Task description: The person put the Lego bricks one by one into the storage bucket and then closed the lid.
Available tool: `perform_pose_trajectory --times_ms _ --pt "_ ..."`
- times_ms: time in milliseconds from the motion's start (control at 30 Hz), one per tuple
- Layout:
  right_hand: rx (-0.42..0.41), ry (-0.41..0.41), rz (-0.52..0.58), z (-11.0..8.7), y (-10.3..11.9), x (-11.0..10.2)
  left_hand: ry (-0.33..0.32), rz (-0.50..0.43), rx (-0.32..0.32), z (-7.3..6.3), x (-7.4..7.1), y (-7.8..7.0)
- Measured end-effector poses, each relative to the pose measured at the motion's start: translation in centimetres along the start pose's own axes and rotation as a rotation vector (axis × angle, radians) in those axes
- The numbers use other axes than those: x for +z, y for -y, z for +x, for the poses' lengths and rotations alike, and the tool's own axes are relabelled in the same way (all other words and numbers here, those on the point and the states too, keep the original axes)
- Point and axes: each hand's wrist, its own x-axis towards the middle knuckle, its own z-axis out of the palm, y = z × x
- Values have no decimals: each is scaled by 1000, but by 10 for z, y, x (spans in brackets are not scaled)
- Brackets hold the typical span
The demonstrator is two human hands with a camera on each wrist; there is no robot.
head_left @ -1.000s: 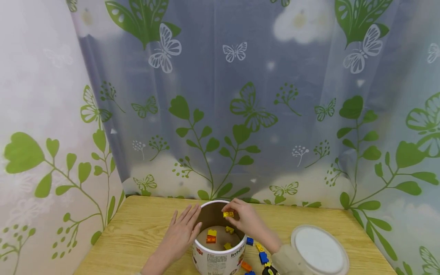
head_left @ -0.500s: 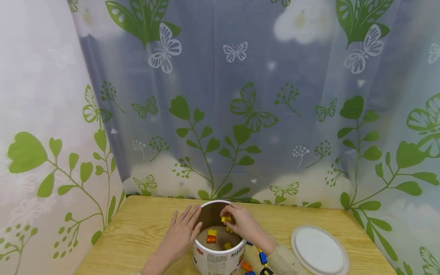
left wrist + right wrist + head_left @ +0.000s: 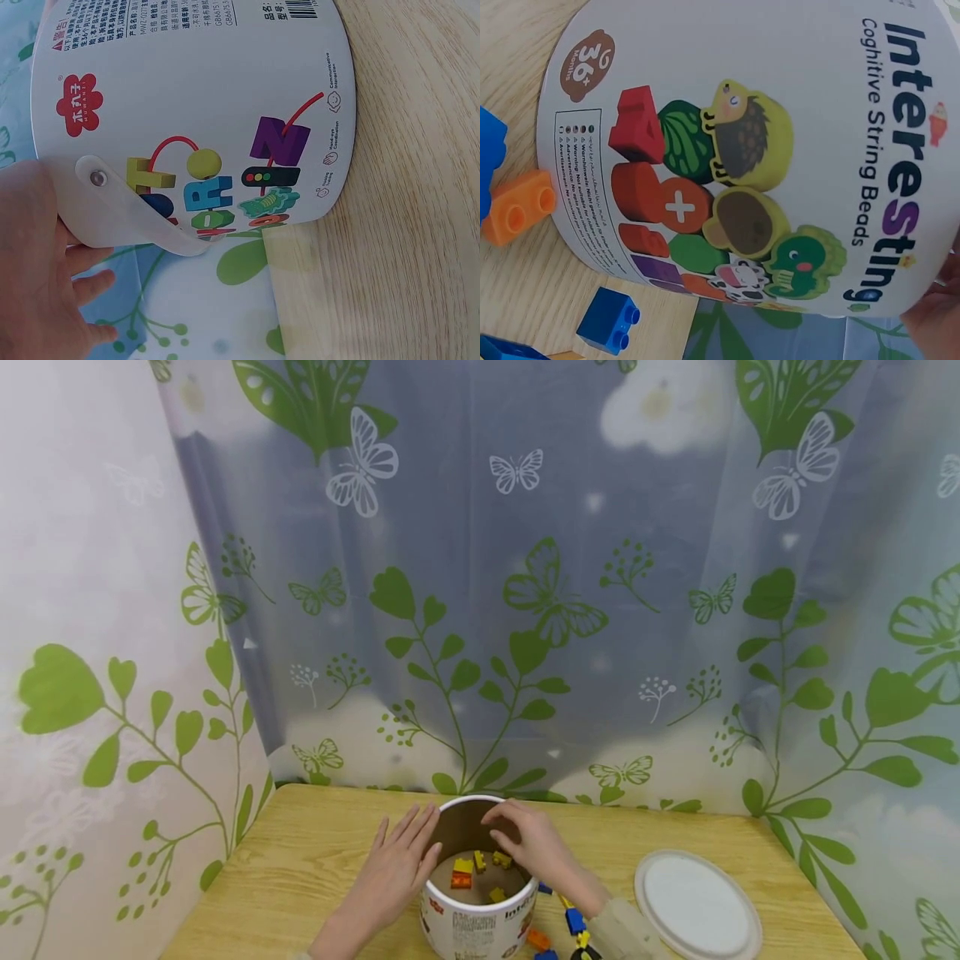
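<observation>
A white printed bucket (image 3: pixel 472 935) stands without its lid on the wooden table. My left hand (image 3: pixel 393 868) rests against its left rim with straight fingers; in the left wrist view that hand (image 3: pixel 37 277) lies beside the bucket's strap. Over the right rim, my right hand (image 3: pixel 540 843) hangs with loosely bent fingers, no brick between them. On the bucket floor lie an orange brick (image 3: pixel 461 882) with a yellow brick (image 3: pixel 463 866) against it, and loose yellow bricks, one (image 3: pixel 480 861) near the middle, one (image 3: pixel 502 859) by the right fingers and one (image 3: pixel 497 895) nearer the front.
A round white lid (image 3: pixel 697 906) lies on the table to the right. Between bucket and lid are loose bricks: an orange one (image 3: pixel 521 208) close to the bucket wall, a blue one (image 3: pixel 607 321) and several more. A patterned curtain (image 3: pixel 480 610) hangs behind the table.
My right hand lowered a yellow brick into the bucket and let go of it; it now lies on the bucket floor. The left hand has stayed at the rim.
</observation>
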Motion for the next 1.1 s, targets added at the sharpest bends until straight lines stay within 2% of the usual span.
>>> perform_pose_trajectory --times_ms 333,600,800,1100 --pt "67 -151 144 -6 -4 -12 9 -1 7 0 -3 -1" --pt "94 -279 154 -18 -18 -23 20 -7 3 0 -3 -1" --pt "165 -322 173 -32 -36 -28 15 -10 1 0 -2 -1" --pt "265 -319 191 -53 -61 -28 9 -10 -1 1 0 0"
